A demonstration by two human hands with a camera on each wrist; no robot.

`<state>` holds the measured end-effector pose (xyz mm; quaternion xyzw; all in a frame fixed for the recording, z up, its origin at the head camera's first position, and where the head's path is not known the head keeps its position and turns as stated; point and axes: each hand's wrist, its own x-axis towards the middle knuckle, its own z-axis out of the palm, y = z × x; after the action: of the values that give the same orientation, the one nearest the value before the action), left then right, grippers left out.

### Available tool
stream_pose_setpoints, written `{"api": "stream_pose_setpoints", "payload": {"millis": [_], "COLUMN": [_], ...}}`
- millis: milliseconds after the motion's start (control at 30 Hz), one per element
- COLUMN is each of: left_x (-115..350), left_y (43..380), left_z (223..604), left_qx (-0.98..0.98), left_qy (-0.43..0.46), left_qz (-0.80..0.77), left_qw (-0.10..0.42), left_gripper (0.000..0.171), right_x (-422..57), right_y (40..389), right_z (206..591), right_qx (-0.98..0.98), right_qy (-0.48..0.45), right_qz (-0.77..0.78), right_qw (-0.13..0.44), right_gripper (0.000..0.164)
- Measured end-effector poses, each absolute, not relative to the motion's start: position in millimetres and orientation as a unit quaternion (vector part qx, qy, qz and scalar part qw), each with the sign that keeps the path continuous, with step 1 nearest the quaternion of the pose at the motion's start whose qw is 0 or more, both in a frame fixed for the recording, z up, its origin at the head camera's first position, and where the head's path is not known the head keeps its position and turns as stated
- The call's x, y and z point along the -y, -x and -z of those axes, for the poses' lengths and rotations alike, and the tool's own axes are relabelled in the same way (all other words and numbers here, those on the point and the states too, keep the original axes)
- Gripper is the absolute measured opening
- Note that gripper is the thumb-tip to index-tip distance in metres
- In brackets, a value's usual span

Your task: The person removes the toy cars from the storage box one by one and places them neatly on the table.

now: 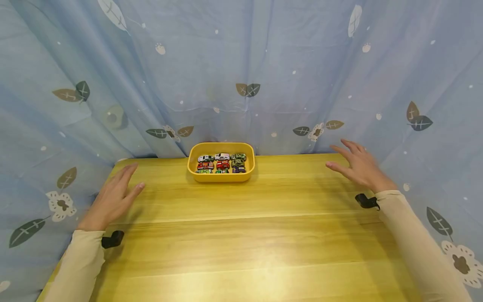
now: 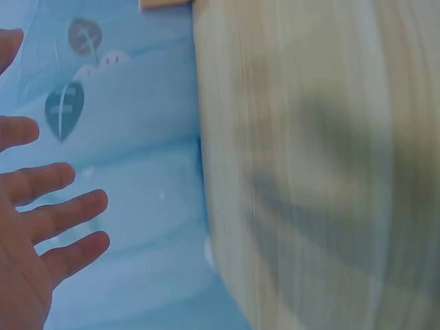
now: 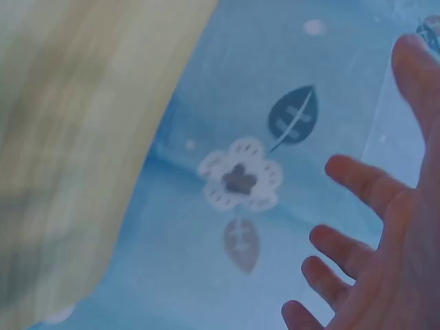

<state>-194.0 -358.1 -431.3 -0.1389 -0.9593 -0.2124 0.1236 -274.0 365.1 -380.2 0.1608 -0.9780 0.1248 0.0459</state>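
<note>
At the far edge of the table, near its middle, stands a yellow tray [image 1: 222,178] holding several small toy cars in rows, among them a red toy car [image 1: 223,165] and a white toy car [image 1: 222,156]. My left hand [image 1: 113,197] hovers above the table's left side with fingers spread and nothing in it. Over the right side my right hand [image 1: 358,165] is held the same way, fingers apart and empty. Both hands are well away from the tray, one on each side. The wrist views show the spread fingers against the curtain.
A wooden table [image 1: 241,235] with a glossy yellow surface spreads out between the arms. Blue curtain [image 1: 211,75] with leaf and flower prints hangs behind it and along both sides. Each wrist carries a small black camera mount [image 1: 112,239].
</note>
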Motion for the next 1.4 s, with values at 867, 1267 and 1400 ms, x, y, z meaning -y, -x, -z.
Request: {"api": "stream_pose_setpoints", "payload": {"millis": [867,1267,1400], "left_x": [236.6,234.0,232.4], "left_y": [293.8,294.9,293.9], "left_z": [495.2,494.1,496.4], "left_qx": [0.937,0.928,0.925], "left_qy": [0.11,0.1,0.095], "left_qz": [0.33,0.359,0.368], "left_qw": [0.03,0.011,0.014], "left_gripper": [0.084,0.085,0.085], "right_x": [-101.1,-8.9,9.6], "right_y": [390.6,426.0,432.6], "right_z": [395.9,423.2,433.8], "right_qx": [0.91,0.917,0.921], "right_qy": [-0.351,-0.339,-0.334], "right_qz": [-0.215,-0.188,-0.178], "right_qw": [-0.044,-0.091,-0.096], "right_gripper": [0.057,0.04,0.04]}}
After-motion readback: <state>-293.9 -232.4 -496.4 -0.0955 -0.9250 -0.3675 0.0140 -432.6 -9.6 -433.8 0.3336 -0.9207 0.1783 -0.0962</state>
